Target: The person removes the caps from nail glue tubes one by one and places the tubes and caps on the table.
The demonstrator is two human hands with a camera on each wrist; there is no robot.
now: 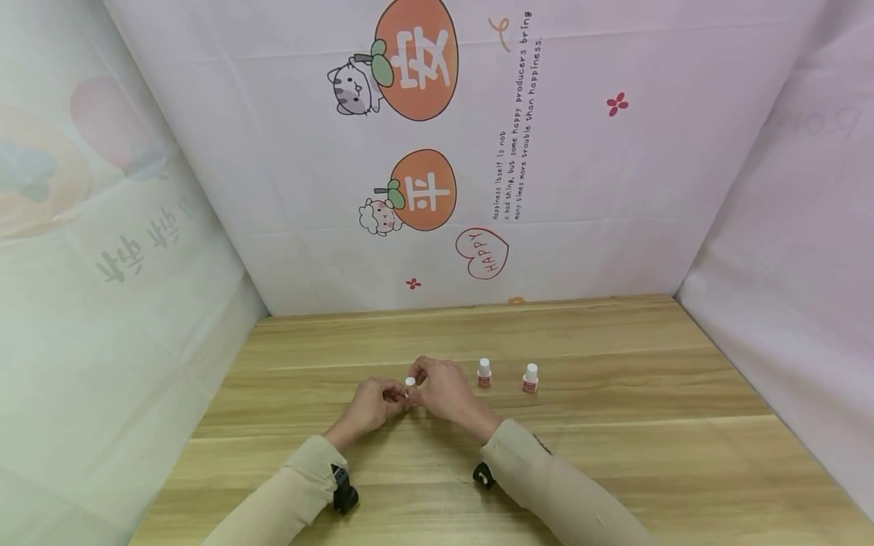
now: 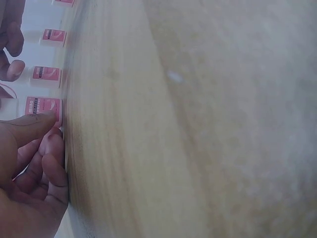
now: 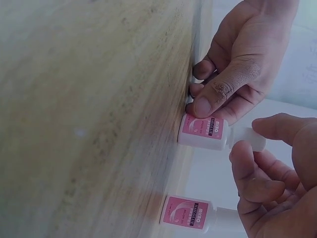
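A small white nail glue bottle (image 3: 202,130) with a pink label stands upright on the wooden table. At its lower part, my left hand (image 1: 372,403) pinches it, thumb over the label edge in the left wrist view. My right hand (image 1: 444,388) has thumb and forefinger at the white cap (image 3: 257,140), pinching it from above. To the right, in the head view, stand two like bottles, one nearer (image 1: 484,372) and one farther (image 1: 530,378). Another bottle (image 3: 185,213) shows low in the right wrist view. The left wrist view has several bottles in a row.
The wooden table (image 1: 614,440) runs back to a white printed cloth (image 1: 580,189). Cloth walls also rise on the left (image 1: 136,303) and right (image 1: 785,265). Each wrist wears a dark strap device, one on the left (image 1: 344,489).
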